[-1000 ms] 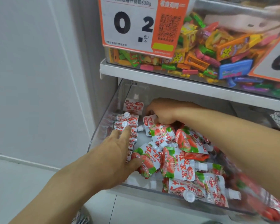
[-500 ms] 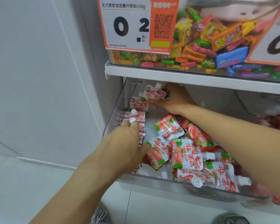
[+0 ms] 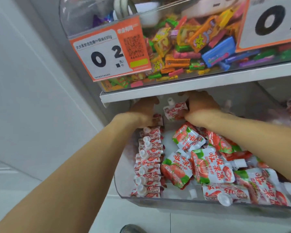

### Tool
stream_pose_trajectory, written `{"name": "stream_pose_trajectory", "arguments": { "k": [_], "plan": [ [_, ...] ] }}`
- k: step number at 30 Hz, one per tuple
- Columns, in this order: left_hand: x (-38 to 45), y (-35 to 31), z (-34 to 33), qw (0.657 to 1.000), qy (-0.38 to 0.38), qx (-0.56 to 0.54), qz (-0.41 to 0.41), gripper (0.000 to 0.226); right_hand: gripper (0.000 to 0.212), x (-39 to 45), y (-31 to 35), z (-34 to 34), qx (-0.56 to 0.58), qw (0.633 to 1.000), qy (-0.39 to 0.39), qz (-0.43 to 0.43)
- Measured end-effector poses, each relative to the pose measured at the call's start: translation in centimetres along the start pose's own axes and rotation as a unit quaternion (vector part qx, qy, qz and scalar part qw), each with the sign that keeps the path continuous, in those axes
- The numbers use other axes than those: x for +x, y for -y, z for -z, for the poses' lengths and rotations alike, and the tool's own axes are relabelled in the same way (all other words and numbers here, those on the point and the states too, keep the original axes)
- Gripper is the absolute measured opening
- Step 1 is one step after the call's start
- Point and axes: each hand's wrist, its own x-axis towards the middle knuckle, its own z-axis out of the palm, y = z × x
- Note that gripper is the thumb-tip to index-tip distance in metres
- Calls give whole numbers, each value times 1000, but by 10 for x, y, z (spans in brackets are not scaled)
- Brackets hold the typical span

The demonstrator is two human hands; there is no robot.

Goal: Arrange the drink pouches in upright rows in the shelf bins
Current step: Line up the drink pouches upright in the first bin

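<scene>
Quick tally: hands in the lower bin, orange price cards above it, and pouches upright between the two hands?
Hands in the lower bin: 2, left hand and right hand
Orange price cards: 2, left card and right card
Pouch between the hands: 1
Total: 5

Orange price tag reading "0 2" with "630g", drink pouches printed "吸果冻"
</scene>
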Motion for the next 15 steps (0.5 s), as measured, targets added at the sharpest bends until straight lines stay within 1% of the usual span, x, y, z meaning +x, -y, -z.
{"name": "stream_pose_trajectory", "arguments": {
  "k": [1,2,3,5,6,8,10,13,15],
  "plan": [
    [0,1,1,1000,7,17,-6,70,44,-1,0,1,-6,1000,4,4],
    [-1,0,2,999,18,38,-14,63,39,-1,-1,2,-6,1000,4,3],
    [0,-1,2,998,29,55,-20,51,35,-1,0,3,-3,1000,0,-3],
    [1,-1,1,996,34,74,-28,28,36,0,2,2,11,1000,-21,-14],
    [2,0,0,996,29,77,-29,22,38,1,2,0,22,999,-31,-12],
    [3,1,-2,997,23,75,-25,20,35,4,4,-6,45,998,-33,1],
    [1,2,-3,996,27,77,-25,21,35,7,8,-15,49,998,-19,22],
    [-4,5,-4,996,34,75,-43,21,38,17,18,-30,31,999,2,35],
    [-7,6,-3,996,23,70,-51,20,37,20,25,-35,26,998,10,53]
  ]
}}
